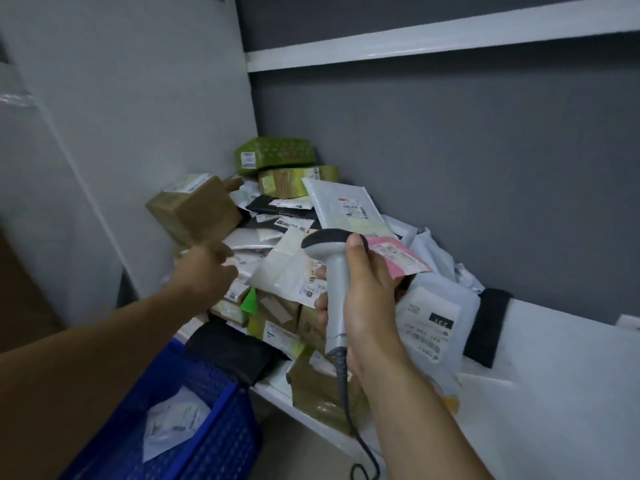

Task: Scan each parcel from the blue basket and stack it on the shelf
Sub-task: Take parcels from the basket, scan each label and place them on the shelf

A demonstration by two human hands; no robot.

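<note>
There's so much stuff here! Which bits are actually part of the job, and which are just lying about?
Job: scanner in the right hand; blue basket; white parcel inside it; parcel pile on the shelf.
Lying about: upper shelf; grey wall.

Dim, cool light spreading evenly over the shelf, soft shadows pooling under the parcels at its left corner, left hand smearing with motion blur, labels looking perhaps too soft to read, wide-angle lens bowing straight edges toward the frame borders
</note>
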